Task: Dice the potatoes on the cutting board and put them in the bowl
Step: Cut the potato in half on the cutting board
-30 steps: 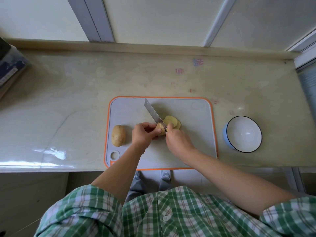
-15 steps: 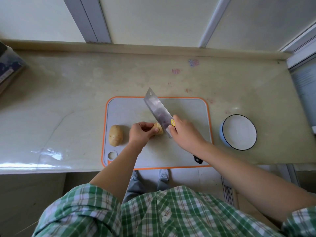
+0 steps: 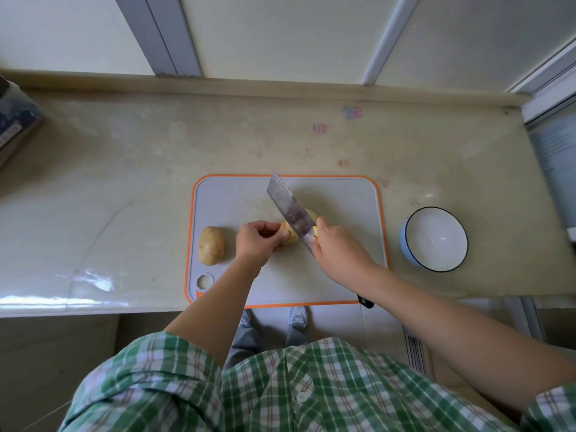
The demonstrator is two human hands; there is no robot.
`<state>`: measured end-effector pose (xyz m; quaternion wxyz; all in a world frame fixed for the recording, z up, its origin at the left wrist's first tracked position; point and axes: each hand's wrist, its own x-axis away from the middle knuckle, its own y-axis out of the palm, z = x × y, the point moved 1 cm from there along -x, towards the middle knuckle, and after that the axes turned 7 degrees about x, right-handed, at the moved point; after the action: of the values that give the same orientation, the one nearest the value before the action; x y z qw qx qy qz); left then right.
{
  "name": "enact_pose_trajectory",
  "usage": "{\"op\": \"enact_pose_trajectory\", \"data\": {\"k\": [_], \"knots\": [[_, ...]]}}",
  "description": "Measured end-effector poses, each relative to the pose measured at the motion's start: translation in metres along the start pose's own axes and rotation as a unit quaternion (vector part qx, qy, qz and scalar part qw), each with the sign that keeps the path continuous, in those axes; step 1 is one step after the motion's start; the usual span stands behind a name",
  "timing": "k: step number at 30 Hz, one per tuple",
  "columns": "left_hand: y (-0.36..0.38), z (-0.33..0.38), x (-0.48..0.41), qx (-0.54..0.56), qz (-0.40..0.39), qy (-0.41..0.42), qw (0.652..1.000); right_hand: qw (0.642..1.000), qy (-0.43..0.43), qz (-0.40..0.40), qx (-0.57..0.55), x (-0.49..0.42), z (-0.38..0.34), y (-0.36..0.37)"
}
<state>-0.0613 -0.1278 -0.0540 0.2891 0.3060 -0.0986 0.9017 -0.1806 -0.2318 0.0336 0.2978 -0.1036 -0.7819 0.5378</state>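
Observation:
A grey cutting board (image 3: 343,198) with an orange rim lies on the counter. My left hand (image 3: 257,241) grips a partly cut potato (image 3: 288,233) in the board's middle. My right hand (image 3: 338,249) holds a cleaver (image 3: 291,212), its broad blade tilted against the potato's right side. A bit of cut potato slice (image 3: 311,212) peeks out behind the blade; the rest is hidden. A whole potato (image 3: 211,245) lies at the board's left edge. The white bowl (image 3: 434,240) with a dark rim and blue outside stands right of the board, with nothing in it.
The beige counter (image 3: 124,182) runs wide to the left and behind the board. A dark package (image 3: 15,120) sits at the far left edge. A raised ledge and window frame close off the back. The counter's front edge lies just below the board.
One second ago the blade stood edge-on in the potato with the slices in view. It then lifted and tilted, showing its flat side and covering most of the slices. Both hands keep their hold.

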Motion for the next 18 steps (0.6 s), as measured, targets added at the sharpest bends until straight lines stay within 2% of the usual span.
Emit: {"op": "enact_pose_trajectory", "data": {"k": [14,18], "knots": [[-0.001,0.001,-0.001,-0.003,0.012,0.009,1.0,0.999,0.026,0.019,0.021,-0.005,-0.003,0.016],[-0.001,0.001,-0.001,-0.001,0.012,0.006,1.0,0.998,0.01,0.026,0.052,0.001,-0.002,0.011]]}}
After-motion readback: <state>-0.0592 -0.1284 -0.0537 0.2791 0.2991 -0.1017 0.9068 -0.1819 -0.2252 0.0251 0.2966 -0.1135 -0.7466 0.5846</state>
